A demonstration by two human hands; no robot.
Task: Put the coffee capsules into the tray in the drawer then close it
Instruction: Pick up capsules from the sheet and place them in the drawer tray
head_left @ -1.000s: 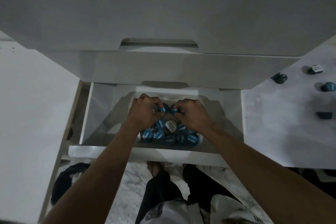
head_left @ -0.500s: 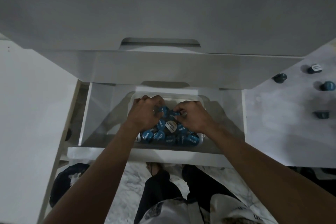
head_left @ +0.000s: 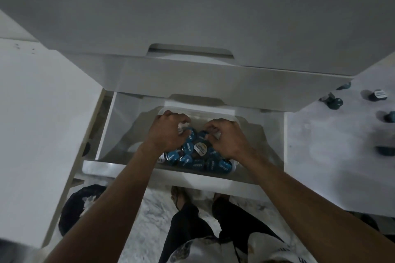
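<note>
Most capsules (head_left: pixel 193 159) already lie in the tray (head_left: pixel 234 164) inside the open drawer (head_left: pixel 119 117); your left hand (head_left: pixel 168 132) and right hand (head_left: pixel 224 137) curl among them, while several capsules (head_left: pixel 334 102) wait on the bench (head_left: pixel 320 156).

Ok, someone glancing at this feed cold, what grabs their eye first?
Both hands, left hand and right hand, curled over a heap of teal coffee capsules in the clear tray inside the open drawer. Next, several loose capsules on the counter at right.

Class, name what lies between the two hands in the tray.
Head view: blue capsules and one white-lidded capsule lie between left hand and right hand.
</note>
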